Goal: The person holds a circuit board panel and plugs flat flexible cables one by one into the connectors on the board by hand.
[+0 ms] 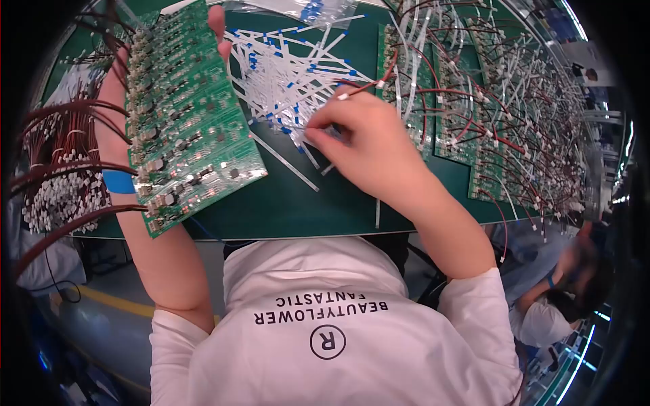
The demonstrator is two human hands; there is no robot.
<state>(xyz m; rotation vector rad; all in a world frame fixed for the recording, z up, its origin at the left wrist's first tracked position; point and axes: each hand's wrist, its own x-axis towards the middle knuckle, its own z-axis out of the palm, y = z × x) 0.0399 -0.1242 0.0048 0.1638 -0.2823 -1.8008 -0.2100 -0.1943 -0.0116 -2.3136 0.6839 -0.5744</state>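
Observation:
A long green circuit board panel is held up, tilted, in my left hand. The fingers wrap behind it and their tips show at its far edge. Small connectors and dark wires line the panel's left side. My right hand is closed, thumb and forefinger pinched at the near edge of a pile of white flat ribbon cables with blue ends. Whether a cable is between those fingertips cannot be made out. One loose flat cable lies between the panel and my right hand.
Green boards with red and black wires and white cables cover the right of the green table. Bundled dark wires with white plugs lie at the left. A plastic bag is at the back. Another person is at the lower right.

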